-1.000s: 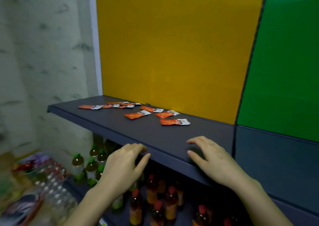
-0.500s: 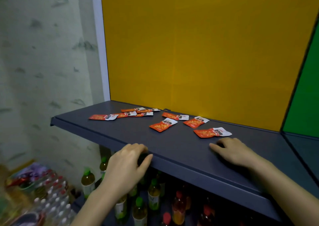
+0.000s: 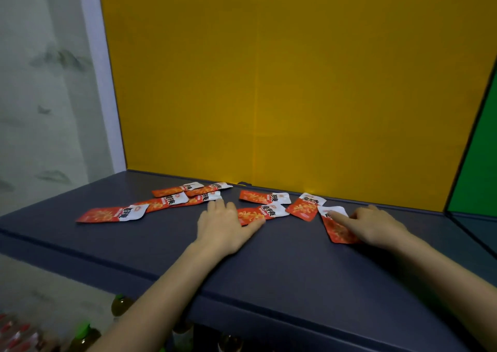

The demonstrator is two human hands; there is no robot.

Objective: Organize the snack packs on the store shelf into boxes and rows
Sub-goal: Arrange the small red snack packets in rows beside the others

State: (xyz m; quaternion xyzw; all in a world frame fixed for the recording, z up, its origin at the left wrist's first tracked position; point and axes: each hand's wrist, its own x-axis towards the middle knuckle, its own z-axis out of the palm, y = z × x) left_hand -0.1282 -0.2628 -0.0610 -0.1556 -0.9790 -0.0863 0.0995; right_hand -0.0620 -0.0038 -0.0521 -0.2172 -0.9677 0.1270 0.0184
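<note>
Gathering step: snack packs [image 3: 265, 197] lie scattered at the back of the shelf [image 3: 269, 265]. Left hand [image 3: 222, 226] rests flat, thumb on a middle pack [image 3: 269, 211]; right hand [image 3: 376, 226] presses the rightmost pack [image 3: 337, 230] with a straight forefinger, neither gripping, so the next move is probably to slide both into a row. No box in view; right thumb hard to make out.

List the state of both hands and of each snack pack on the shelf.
left hand: flat on the shelf, fingers straight, thumb over the end of the centre pack.
right hand: index finger pressing the rightmost pack.
leftmost pack: flat, alone.
back-left packs: overlapping, unsorted.
back pack: flat, untouched.
right-centre pack: flat, untouched.
</note>
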